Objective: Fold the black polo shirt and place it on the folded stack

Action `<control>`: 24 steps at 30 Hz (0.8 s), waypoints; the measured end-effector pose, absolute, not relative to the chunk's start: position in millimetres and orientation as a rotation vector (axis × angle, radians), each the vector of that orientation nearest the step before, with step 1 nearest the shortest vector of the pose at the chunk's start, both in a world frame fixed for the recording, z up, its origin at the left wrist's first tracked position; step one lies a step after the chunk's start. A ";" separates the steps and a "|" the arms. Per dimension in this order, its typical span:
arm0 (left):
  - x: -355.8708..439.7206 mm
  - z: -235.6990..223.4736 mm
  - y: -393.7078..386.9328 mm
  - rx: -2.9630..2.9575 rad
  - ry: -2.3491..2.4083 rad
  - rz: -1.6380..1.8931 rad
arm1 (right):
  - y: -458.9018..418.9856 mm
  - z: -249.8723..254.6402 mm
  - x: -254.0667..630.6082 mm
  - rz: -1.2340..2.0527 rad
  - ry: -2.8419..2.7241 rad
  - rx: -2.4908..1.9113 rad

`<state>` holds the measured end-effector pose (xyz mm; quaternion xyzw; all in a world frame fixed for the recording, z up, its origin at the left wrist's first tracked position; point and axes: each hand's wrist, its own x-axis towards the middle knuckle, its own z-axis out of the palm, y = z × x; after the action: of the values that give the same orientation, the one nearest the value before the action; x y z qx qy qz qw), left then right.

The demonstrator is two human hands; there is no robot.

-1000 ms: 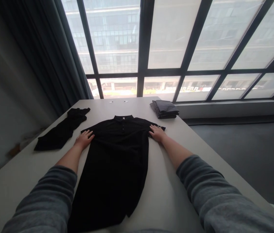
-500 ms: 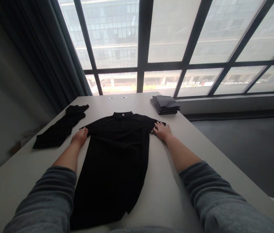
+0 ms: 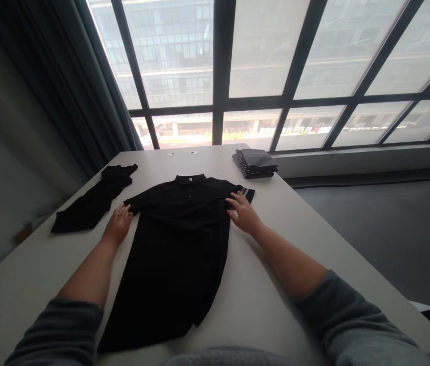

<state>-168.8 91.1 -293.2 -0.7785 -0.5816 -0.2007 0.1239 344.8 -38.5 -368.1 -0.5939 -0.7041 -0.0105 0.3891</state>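
A black polo shirt (image 3: 177, 254) lies spread on the white table (image 3: 276, 310), collar toward the window and hem toward me. Its button placket shows below the collar, and light stripes cross the cuff of the right-hand sleeve. My left hand (image 3: 118, 223) is at the end of the left-hand sleeve, fingers stretched out at the cuff. Over the right-hand sleeve, near the underarm, my right hand (image 3: 243, 213) has its fingers spread. Neither hand grips the cloth.
Another black garment (image 3: 89, 203) lies loosely along the table's left side. At the far right edge sits a folded stack of grey and striped cloth (image 3: 255, 162). Two small round fittings are set in the far tabletop. Beyond stand a window and a dark curtain (image 3: 66, 71).
My right hand has slid from the cuff inward toward the shirt's body, uncovering the stripes. My left hand has drawn back slightly toward me, off the sleeve. The view has shifted a little.
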 end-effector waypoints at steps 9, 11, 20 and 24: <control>-133.2 -289.3 -42.8 -2.667 -1.377 -0.706 | -160.5 -361.7 235.0 0.198 -2.424 -0.568; -120.9 -288.8 -65.4 -2.847 -1.356 -0.583 | -169.1 -362.3 228.9 0.181 -2.551 -0.545; -87.7 -278.1 -140.3 -3.300 -1.356 -0.132 | -187.0 -351.1 242.2 0.290 -2.436 -0.689; -80.7 -282.7 -178.6 -3.302 -1.410 -0.034 | -198.6 -351.0 246.3 0.449 -2.130 -0.743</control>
<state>-80.7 -178.6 -282.7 -0.8966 -0.3827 -0.0093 -0.2227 246.3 -198.6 -351.0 -0.2947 -0.8453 0.1782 0.4086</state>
